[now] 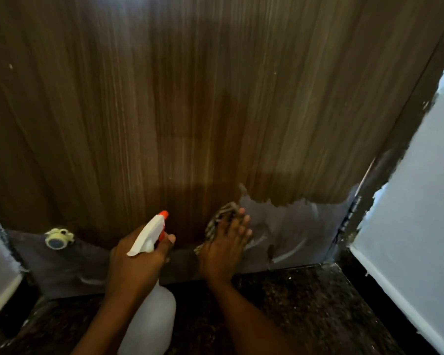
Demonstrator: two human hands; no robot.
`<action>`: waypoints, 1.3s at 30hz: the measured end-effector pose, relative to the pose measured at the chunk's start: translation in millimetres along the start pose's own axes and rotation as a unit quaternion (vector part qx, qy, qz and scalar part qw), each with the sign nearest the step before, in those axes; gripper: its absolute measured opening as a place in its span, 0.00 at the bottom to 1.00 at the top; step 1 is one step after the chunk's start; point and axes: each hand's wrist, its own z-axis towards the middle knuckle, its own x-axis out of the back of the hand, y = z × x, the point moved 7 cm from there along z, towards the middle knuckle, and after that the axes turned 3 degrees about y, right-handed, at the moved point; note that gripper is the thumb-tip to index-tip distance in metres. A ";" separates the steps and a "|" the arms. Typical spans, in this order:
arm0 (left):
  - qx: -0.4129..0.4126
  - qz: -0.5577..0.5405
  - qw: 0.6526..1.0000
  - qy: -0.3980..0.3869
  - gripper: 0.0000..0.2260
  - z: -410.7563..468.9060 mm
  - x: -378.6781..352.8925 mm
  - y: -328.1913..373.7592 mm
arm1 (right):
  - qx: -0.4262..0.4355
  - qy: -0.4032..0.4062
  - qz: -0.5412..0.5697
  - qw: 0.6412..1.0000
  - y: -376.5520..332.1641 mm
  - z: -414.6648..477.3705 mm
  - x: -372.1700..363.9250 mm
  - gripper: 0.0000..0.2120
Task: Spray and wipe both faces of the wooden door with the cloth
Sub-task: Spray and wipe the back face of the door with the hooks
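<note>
Closest to the camera is the spray bottle (151,319), its pale body hanging low between the forearms. The left hand (136,260) grips its neck with the fingers curled round and one finger at the orange trigger. The nozzle points at the door (190,98), just left of the right hand (223,249). The right hand lies flat, fingers straight, and presses the striped cloth (221,216) against the lowest part of the door. The cloth shows above the fingertips and below the palm.

Hazards, as judged from this position:

- Snagging. Just right of the right hand, the wood finish ends in a ragged edge above a grey patch (292,226). A sideways stroke may catch the cloth there and lift more of the finish.
- Overspray. Squeezing the trigger at this aim may wet the right hand instead of the wood.
- Run-off. Excess liquid may drain onto the dark floor (305,303) beneath both hands and make it slippery.
- Missed areas. The door stop (58,238), left of the left hand, obstructs a full stroke.

The other face of the door is not visible.
</note>
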 end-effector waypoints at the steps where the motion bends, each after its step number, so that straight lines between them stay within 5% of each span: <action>1: -0.005 0.001 1.000 0.002 0.10 -2.5 -2.4 4.0 | -0.065 0.021 0.024 0.997 12.6 16.9 8.7 0.33; 5: -0.013 0.001 1.000 -0.024 0.18 -12.1 -18.3 20.5 | -0.204 0.108 0.155 0.960 18.8 84.6 57.5 0.30; 9: -0.021 -0.013 0.999 -0.035 0.21 -13.6 -33.6 36.2 | 0.067 0.057 0.065 0.994 -37.1 63.9 50.4 0.38; 11: -0.027 -0.024 0.999 -0.039 0.22 -11.8 -46.0 46.5 | 0.109 0.020 0.035 0.993 -22.7 42.2 26.9 0.42; 15: -0.035 -0.044 0.997 -0.061 0.19 -5.7 -70.0 70.8 | -0.126 0.023 0.077 0.989 30.8 51.5 29.9 0.39; 18: -0.051 -0.034 0.996 -0.063 0.18 -13.6 -77.5 77.7 | -0.302 0.074 0.205 0.928 57.0 80.0 49.3 0.32; 20: -0.047 -0.034 0.997 -0.053 0.18 -19.5 -73.7 70.7 | -0.342 0.058 0.253 0.903 58.5 96.1 60.9 0.31; 22: -0.037 -0.044 0.997 -0.044 0.19 -20.2 -64.8 62.2 | -0.263 0.068 0.241 0.932 40.5 108.2 78.1 0.31; 26: -0.015 -0.062 0.997 -0.034 0.20 -16.5 -61.5 53.0 | 0.065 0.036 0.093 0.993 5.0 92.4 73.0 0.40; 28: -0.008 -0.066 0.997 -0.050 0.22 -22.4 -78.2 52.3 | 0.097 -0.018 0.066 0.993 31.5 66.7 51.7 0.46; 31: -0.012 -0.053 0.997 -0.063 0.22 -34.8 -104.0 52.4 | -0.099 -0.026 0.082 0.991 99.5 41.0 39.7 0.39; 35: -0.031 -0.037 0.996 -0.080 0.24 -41.6 -130.0 61.3 | -0.366 0.036 0.219 0.904 168.7 93.1 56.8 0.29; 37: -0.041 -0.026 0.994 -0.093 0.25 -42.8 -139.7 64.9 | -0.437 0.047 0.270 0.857 188.5 123.0 65.2 0.28; 39: -0.046 -0.007 0.993 -0.111 0.26 -50.9 -155.3 66.0 | -0.445 0.055 0.280 0.849 200.7 128.5 69.0 0.27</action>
